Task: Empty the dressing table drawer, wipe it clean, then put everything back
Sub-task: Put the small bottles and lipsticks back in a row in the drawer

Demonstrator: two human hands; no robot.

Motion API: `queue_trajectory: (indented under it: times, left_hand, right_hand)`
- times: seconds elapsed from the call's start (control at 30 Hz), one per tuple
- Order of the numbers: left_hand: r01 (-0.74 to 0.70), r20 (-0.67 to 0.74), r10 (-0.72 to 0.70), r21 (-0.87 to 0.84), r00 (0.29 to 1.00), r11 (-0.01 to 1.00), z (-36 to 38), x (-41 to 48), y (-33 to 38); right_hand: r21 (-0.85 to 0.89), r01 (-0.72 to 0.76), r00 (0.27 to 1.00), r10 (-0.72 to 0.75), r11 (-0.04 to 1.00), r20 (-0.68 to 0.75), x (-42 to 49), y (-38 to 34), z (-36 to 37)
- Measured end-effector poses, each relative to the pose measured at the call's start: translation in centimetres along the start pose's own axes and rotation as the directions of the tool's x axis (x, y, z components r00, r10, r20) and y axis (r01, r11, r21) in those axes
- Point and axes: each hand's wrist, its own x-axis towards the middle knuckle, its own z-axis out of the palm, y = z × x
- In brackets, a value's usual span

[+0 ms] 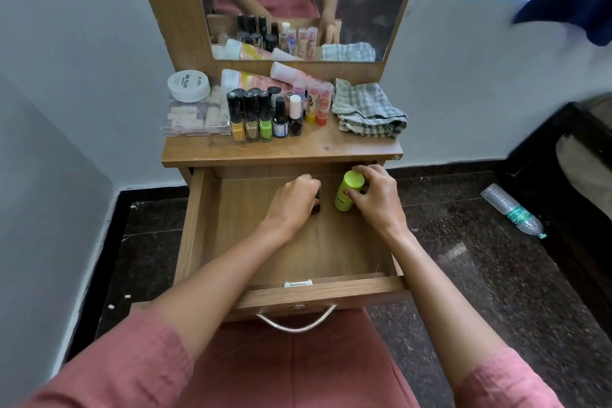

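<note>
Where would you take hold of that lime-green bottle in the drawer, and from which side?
Round its middle, below the cap, coming from above and the right, as the right hand does. The lime-green bottle is a leaning cylinder, cap uppermost, so fingers wrap it easily. The drawer walls block a low approach, and the left hand, holding a small dark item, is on its left.

Matt wood-grain drawer (251, 242), shiny metal handle (297, 325), seemingly cotton cloth (367, 109)
</note>
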Motion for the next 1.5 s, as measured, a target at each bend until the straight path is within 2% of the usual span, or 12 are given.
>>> queue_trajectory:
  times: [0.3,0.47,0.7,0.83,1.0,1.23,1.5]
  left_hand:
    - [0.002,-0.01,-0.003,-0.056,1.0,0.998,1.1,1.1,0.1]
    - [0.061,-0.007,-0.063,-0.153,0.998,0.986,2.0,1.9,-0.1]
    - [0.247,0.096,-0.227,-0.414,0.969,0.876,4.3,2.3,-1.6]
    - [0.286,0.116,-0.264,-0.48,0.958,0.829,5.3,2.9,-1.9]
    - [0.293,0.088,-0.295,-0.548,0.952,0.783,5.9,4.2,-1.4]
    - [0.255,0.001,-0.311,-0.577,0.95,0.776,6.7,5.8,-0.8]
    - [0.239,-0.056,-0.347,-0.622,0.936,0.745,7.6,6.6,-0.4]
  right_hand:
    - [-0.034,-0.008,1.0,0.008,0.999,0.017,0.5,0.3,0.5]
    - [-0.133,-0.016,1.0,0.015,0.991,-0.01,0.2,0.6,0.9]
    - [-0.249,-0.204,0.979,0.19,0.947,-0.077,0.3,1.0,0.8]
    - [-0.155,-0.32,0.947,0.311,0.935,-0.078,1.1,1.1,0.9]
    - [-0.042,-0.356,0.931,0.351,0.933,-0.096,1.8,1.1,1.3]
    - [-0.061,-0.436,0.89,0.419,0.898,-0.183,2.9,0.9,2.2]
    - [-0.12,-0.428,0.897,0.405,0.896,-0.178,3.4,0.9,2.5]
